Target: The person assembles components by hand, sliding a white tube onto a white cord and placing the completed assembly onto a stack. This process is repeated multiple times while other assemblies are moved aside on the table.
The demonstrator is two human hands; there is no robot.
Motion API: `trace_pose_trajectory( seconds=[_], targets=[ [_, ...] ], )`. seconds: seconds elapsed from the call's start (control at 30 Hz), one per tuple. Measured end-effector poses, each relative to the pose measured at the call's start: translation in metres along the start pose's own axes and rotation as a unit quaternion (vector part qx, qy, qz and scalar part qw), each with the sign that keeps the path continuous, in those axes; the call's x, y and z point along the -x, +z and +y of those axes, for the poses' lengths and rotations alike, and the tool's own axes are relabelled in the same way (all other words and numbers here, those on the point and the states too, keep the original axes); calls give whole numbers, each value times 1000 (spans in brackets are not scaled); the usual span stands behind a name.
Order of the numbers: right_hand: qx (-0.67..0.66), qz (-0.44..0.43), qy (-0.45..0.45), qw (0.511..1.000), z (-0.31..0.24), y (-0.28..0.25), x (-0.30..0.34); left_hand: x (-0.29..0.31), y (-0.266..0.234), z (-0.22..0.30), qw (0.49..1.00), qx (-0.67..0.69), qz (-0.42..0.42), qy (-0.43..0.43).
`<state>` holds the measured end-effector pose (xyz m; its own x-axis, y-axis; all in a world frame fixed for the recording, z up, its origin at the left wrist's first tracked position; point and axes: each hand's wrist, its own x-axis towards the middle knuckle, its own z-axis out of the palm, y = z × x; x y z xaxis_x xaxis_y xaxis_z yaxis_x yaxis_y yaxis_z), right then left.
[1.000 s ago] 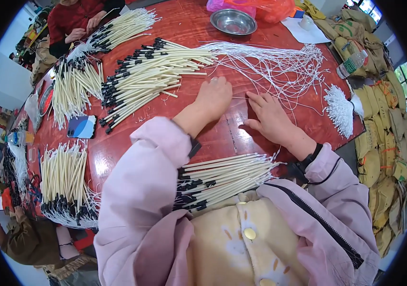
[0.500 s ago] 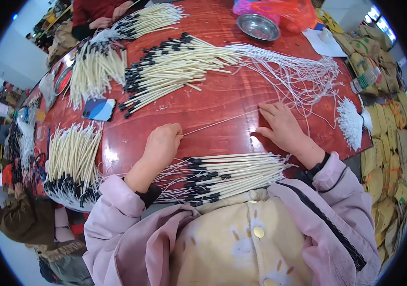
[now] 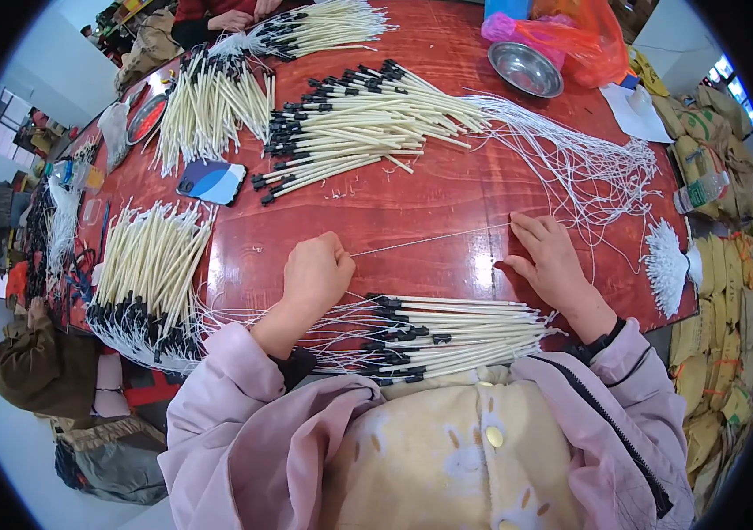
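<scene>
Left hand (image 3: 316, 272) fisted, fingers clamped on one end of a white string (image 3: 434, 238); right hand (image 3: 546, 258) fingers spread, pinning the far end, evidently keeping it taut and straight above the stick bundle (image 3: 456, 334).

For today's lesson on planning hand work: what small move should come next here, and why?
Probably draw the string on through to the left and lay it with the bundle at the table's near edge. The left hand is closed on one end, the right hand rests flat at the other, and the string lies straight between them, apart from the tangle of loose strings.
</scene>
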<state>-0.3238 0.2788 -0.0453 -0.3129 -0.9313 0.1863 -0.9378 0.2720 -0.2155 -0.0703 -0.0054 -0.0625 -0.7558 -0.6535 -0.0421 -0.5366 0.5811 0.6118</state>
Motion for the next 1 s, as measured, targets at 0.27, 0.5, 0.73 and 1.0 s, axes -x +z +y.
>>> trace_pose_trajectory(
  seconds=[0.27,0.5,0.73,1.0],
  targets=[
    [-7,-4,-1,1000,1,-1,-2,-20,-23,8,985,-165,-52,19],
    [-14,-2,-11,1000,1,1,-4,-98,1,11,952,-224,96,183],
    [-15,0,9,1000,-6,0,-6,-122,16,-3,935,-237,116,239],
    [-18,-8,9,1000,-2,0,-4,-62,-24,13,962,-128,56,235]
  ],
)
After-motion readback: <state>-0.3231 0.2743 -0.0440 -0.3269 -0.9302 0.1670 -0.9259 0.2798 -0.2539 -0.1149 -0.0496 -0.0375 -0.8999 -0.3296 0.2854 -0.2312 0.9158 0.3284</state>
